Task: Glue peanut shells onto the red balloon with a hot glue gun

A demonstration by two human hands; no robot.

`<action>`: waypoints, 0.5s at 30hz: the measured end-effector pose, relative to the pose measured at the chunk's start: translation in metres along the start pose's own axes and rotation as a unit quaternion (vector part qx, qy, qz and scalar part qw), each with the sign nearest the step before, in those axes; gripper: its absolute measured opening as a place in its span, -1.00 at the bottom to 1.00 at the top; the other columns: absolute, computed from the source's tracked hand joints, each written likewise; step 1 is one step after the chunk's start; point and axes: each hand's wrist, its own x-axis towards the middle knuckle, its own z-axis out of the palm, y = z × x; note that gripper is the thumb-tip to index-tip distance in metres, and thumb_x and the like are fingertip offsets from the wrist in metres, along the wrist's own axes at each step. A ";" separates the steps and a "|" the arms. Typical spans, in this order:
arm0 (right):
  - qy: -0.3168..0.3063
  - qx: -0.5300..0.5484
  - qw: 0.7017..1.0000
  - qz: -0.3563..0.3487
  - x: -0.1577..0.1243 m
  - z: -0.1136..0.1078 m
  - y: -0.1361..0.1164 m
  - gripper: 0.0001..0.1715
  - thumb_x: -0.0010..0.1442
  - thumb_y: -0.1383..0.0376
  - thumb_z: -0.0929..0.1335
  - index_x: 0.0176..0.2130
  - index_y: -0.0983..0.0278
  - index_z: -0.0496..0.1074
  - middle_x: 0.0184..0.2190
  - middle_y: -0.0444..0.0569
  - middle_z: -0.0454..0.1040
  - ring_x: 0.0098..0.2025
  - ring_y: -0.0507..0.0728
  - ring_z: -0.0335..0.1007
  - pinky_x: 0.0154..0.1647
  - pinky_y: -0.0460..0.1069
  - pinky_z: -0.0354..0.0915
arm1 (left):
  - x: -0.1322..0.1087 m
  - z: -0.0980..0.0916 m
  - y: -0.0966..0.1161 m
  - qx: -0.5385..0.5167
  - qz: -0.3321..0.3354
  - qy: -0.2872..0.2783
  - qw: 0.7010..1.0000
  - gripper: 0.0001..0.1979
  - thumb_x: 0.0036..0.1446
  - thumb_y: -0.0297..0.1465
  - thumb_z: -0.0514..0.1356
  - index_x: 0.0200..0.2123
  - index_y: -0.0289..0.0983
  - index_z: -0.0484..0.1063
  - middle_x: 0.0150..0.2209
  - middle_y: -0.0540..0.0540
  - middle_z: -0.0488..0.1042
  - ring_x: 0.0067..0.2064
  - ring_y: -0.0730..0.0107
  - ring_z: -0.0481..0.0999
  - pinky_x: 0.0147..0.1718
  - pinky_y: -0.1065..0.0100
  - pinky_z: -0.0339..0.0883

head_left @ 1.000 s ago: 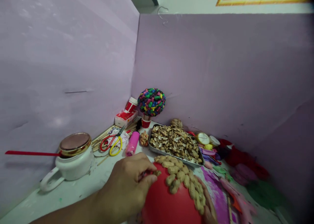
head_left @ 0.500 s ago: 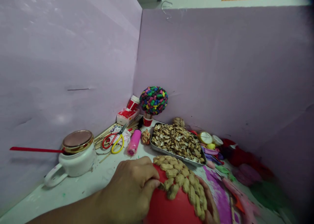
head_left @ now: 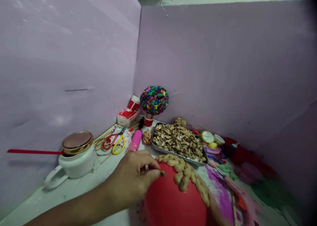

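Note:
A red balloon [head_left: 175,199] is at the bottom of the view, its top and right side covered with rows of peanut shells [head_left: 184,173]. My left hand [head_left: 133,178] is at the balloon's upper left, thumb and forefinger pinching a small peanut shell [head_left: 162,173] close to the red surface. Whether that shell touches the balloon I cannot tell. My right hand [head_left: 216,209] is wrapped against the balloon's right side, steadying it; its fingers are mostly hidden. Beyond the balloon, a metal tray [head_left: 170,152] holds a heap of peanut shells.
At left stands a white mug [head_left: 78,165] with a lidded jar on top and a red stick. Scissors [head_left: 119,142], a pink cylinder [head_left: 135,140] and a colourful ball on a cup [head_left: 154,100] stand behind. Coloured clay [head_left: 215,153] and a pink glue gun [head_left: 241,198] lie at right.
The balloon has turned, its shells shifting right and showing more bare red. My left hand has drawn slightly up and away from the rows, keeping the small shell pinched.

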 end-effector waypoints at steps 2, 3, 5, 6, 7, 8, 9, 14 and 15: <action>0.004 0.058 0.998 0.035 -0.003 0.009 -0.003 -0.48 -0.08 -0.07 0.36 -0.16 0.10 0.50 -0.07 0.00 0.51 0.04 0.39 0.31 0.01 0.21 0.23 | 0.004 0.000 -0.002 -0.023 -0.031 -0.004 0.999 -0.82 -0.03 -0.39 0.12 -0.47 -0.34 0.50 -0.48 -0.08 0.43 -0.44 0.39 0.33 -0.46 0.39 0.14; 0.006 0.095 0.994 0.061 -0.005 0.014 -0.005 -0.47 -0.09 -0.06 0.36 -0.15 0.11 0.50 -0.04 0.01 0.49 0.06 0.39 0.30 0.02 0.21 0.23 | 0.005 0.000 -0.003 -0.038 -0.050 -0.008 0.998 -0.81 -0.04 -0.37 0.13 -0.46 -0.35 0.50 -0.51 -0.07 0.41 -0.47 0.41 0.31 -0.50 0.39 0.11; 0.013 0.182 0.975 0.127 -0.006 0.020 -0.008 -0.50 -0.09 0.00 0.38 -0.15 0.11 0.49 0.00 -0.01 0.46 0.08 0.35 0.28 0.01 0.17 0.25 | 0.008 0.001 -0.006 -0.085 -0.085 -0.022 0.992 -0.79 -0.07 -0.33 0.15 -0.46 -0.36 0.50 -0.58 -0.02 0.35 -0.55 0.47 0.22 -0.57 0.42 0.03; 0.019 0.212 0.965 0.151 -0.006 0.020 -0.010 -0.52 -0.10 0.05 0.40 -0.14 0.11 0.49 0.00 -0.01 0.46 0.06 0.34 0.29 -0.01 0.16 0.27 | 0.010 0.002 -0.008 -0.117 -0.098 -0.029 0.988 -0.78 -0.09 -0.32 0.16 -0.46 -0.37 0.49 -0.62 0.01 0.30 -0.58 0.50 0.18 -0.60 0.43 -0.01; 0.027 0.222 0.961 0.164 -0.005 0.019 -0.011 -0.54 -0.11 0.11 0.42 -0.15 0.11 0.49 -0.02 -0.01 0.48 0.03 0.33 0.34 -0.07 0.14 0.31 | 0.011 0.004 -0.010 -0.155 -0.108 -0.033 0.982 -0.78 -0.11 -0.31 0.18 -0.47 -0.36 0.49 -0.65 0.04 0.27 -0.60 0.53 0.14 -0.61 0.44 -0.04; 0.041 0.216 0.961 0.167 -0.003 0.015 -0.012 -0.56 -0.13 0.17 0.44 -0.16 0.11 0.49 -0.06 -0.02 0.50 -0.03 0.31 0.39 -0.13 0.11 0.35 | 0.013 0.006 -0.013 -0.195 -0.116 -0.036 0.973 -0.78 -0.14 -0.30 0.20 -0.48 -0.36 0.49 -0.66 0.06 0.26 -0.61 0.55 0.12 -0.62 0.45 -0.06; 0.057 0.200 0.965 0.161 0.000 0.011 -0.012 -0.56 -0.15 0.23 0.46 -0.18 0.11 0.49 -0.09 -0.03 0.52 -0.07 0.28 0.42 -0.18 0.08 0.37 | 0.014 0.009 -0.015 -0.235 -0.124 -0.038 0.963 -0.78 -0.16 -0.29 0.22 -0.49 -0.35 0.48 -0.67 0.07 0.25 -0.62 0.57 0.10 -0.63 0.46 -0.07; 0.072 0.074 0.984 0.148 0.014 -0.008 -0.012 -0.63 -0.15 0.16 0.45 -0.25 0.13 0.50 -0.16 -0.03 0.53 -0.04 0.28 0.37 -0.21 0.07 0.35 | 0.020 0.023 -0.025 -0.391 -0.155 -0.046 0.906 -0.80 -0.21 -0.31 0.28 -0.53 -0.34 0.45 -0.61 0.04 0.34 -0.67 0.65 0.12 -0.68 0.50 -0.09; 0.068 0.054 0.985 0.151 0.017 -0.009 -0.013 -0.65 -0.13 0.10 0.43 -0.27 0.14 0.50 -0.18 -0.02 0.54 -0.03 0.31 0.35 -0.21 0.09 0.35 | 0.021 0.025 -0.026 -0.414 -0.157 -0.051 0.895 -0.80 -0.22 -0.31 0.29 -0.53 -0.34 0.45 -0.58 0.02 0.37 -0.68 0.66 0.14 -0.69 0.50 -0.08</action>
